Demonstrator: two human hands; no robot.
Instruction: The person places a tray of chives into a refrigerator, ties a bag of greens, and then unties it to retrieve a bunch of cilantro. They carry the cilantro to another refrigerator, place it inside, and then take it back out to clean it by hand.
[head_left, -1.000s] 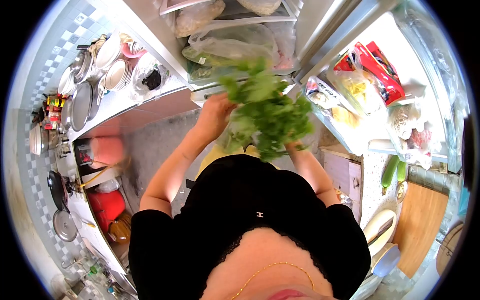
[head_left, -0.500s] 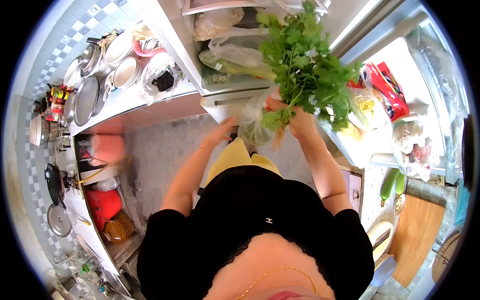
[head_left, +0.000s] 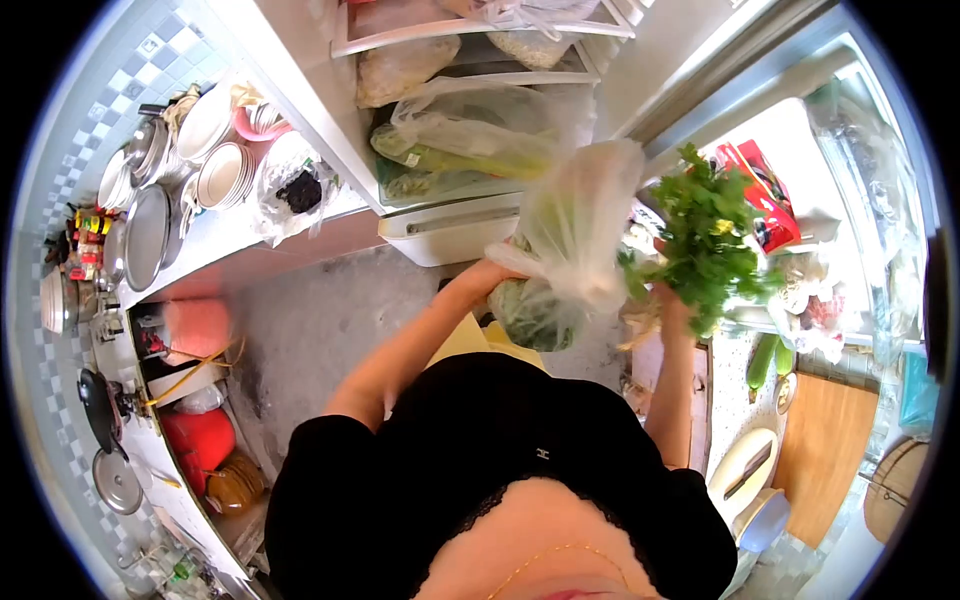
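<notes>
A clear plastic bag (head_left: 575,225) with green vegetables inside hangs from my left hand (head_left: 492,277), whose fingers are closed on it in front of the open fridge. To the right, my right hand (head_left: 672,300) grips a leafy bunch of green herbs (head_left: 705,240) near its stems; the leaves partly cover the fingers. The bag and the bunch are side by side, close to each other. Behind the bag, a fridge drawer (head_left: 452,230) stands below a compartment with bagged greens (head_left: 450,150).
Bagged food and a red package (head_left: 765,195) fill the open door's shelves at the right. Stacked bowls (head_left: 226,176) and pans line the left counter. Two green gourds (head_left: 763,362) and a wooden board (head_left: 825,440) lie at the right.
The herb bunch has moved right and down with my right hand. My left hand has moved right and taken hold of the plastic bag, which now spreads higher. The view has shifted slightly.
</notes>
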